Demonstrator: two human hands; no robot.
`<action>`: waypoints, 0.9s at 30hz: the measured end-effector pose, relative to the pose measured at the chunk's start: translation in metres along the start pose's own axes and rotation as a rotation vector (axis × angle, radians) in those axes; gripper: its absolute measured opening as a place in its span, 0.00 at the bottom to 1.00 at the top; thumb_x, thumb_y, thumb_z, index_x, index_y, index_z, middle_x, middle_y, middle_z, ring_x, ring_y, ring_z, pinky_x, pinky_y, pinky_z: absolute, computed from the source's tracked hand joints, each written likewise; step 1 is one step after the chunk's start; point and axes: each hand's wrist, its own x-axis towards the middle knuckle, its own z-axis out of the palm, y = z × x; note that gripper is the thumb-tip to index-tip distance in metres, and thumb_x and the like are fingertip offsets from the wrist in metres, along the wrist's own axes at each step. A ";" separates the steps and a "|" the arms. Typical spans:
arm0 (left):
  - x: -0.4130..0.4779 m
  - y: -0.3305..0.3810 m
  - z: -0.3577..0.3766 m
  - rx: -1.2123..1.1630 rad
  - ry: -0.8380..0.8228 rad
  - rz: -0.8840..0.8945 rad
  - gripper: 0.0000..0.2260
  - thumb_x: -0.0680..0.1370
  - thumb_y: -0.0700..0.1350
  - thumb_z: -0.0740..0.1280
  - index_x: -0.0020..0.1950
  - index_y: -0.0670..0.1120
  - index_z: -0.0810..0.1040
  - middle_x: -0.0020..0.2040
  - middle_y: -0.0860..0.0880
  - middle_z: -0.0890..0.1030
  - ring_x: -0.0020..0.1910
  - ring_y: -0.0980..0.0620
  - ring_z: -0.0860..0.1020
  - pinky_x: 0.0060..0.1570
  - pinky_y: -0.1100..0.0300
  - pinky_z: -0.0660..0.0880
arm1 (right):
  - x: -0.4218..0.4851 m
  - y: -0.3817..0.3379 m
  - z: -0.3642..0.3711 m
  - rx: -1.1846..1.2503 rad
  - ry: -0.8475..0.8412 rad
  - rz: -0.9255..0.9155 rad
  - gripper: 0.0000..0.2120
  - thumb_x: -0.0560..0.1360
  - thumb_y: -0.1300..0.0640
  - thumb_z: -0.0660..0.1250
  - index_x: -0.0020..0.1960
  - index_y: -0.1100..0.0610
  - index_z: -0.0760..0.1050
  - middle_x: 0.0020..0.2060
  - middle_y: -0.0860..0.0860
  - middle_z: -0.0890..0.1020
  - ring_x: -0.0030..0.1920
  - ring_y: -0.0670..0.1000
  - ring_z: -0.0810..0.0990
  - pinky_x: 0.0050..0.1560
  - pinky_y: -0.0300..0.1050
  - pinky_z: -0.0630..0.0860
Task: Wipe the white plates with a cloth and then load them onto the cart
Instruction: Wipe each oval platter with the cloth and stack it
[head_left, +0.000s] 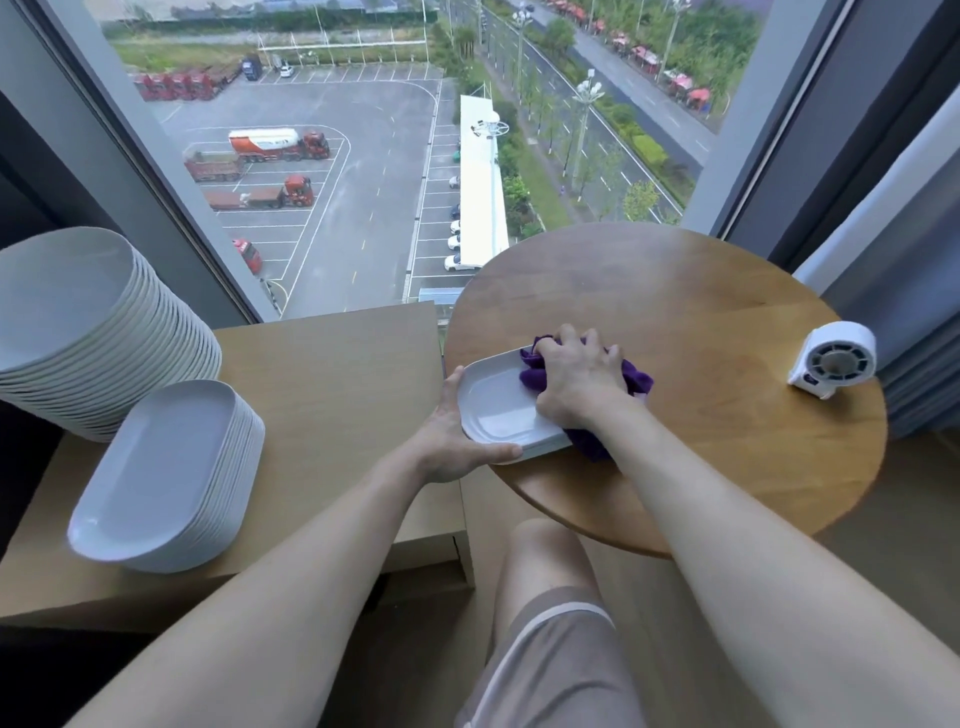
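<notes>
A white oblong plate (493, 402) lies at the left edge of the round wooden table (701, 332). My left hand (457, 441) grips the plate's near-left rim, thumb along the front edge. My right hand (574, 379) presses a purple cloth (636, 376) onto the plate's right half; the cloth bunches under the palm and sticks out on both sides. To the left, a stack of white oblong plates (161, 467) rests on a light wooden surface (337, 395), with a taller stack of white plates (88, 322) behind it.
A small white fan-like device (834, 358) stands at the round table's right edge. A big window (363, 156) looks down on a car park. A grey curtain (904, 260) hangs at the right. My knee (545, 561) is below the table.
</notes>
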 end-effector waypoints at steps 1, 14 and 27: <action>0.001 -0.001 0.000 -0.003 0.001 0.005 0.62 0.68 0.53 0.84 0.83 0.55 0.38 0.71 0.59 0.60 0.71 0.54 0.67 0.73 0.58 0.65 | 0.000 -0.001 0.000 -0.003 0.001 -0.014 0.23 0.70 0.54 0.65 0.65 0.50 0.70 0.65 0.54 0.68 0.65 0.62 0.66 0.64 0.61 0.65; -0.002 0.005 -0.001 -0.037 -0.045 0.030 0.62 0.63 0.54 0.82 0.83 0.58 0.40 0.74 0.53 0.70 0.71 0.51 0.73 0.67 0.63 0.73 | -0.026 -0.042 0.001 0.080 -0.084 -0.335 0.25 0.72 0.52 0.67 0.69 0.45 0.73 0.67 0.45 0.70 0.67 0.55 0.64 0.66 0.57 0.64; 0.004 0.007 -0.010 -0.017 -0.085 -0.016 0.61 0.66 0.48 0.86 0.84 0.56 0.44 0.74 0.50 0.67 0.73 0.49 0.69 0.76 0.51 0.66 | -0.056 0.028 0.001 0.118 -0.065 -0.195 0.27 0.70 0.55 0.65 0.68 0.41 0.73 0.67 0.39 0.71 0.67 0.52 0.65 0.66 0.52 0.62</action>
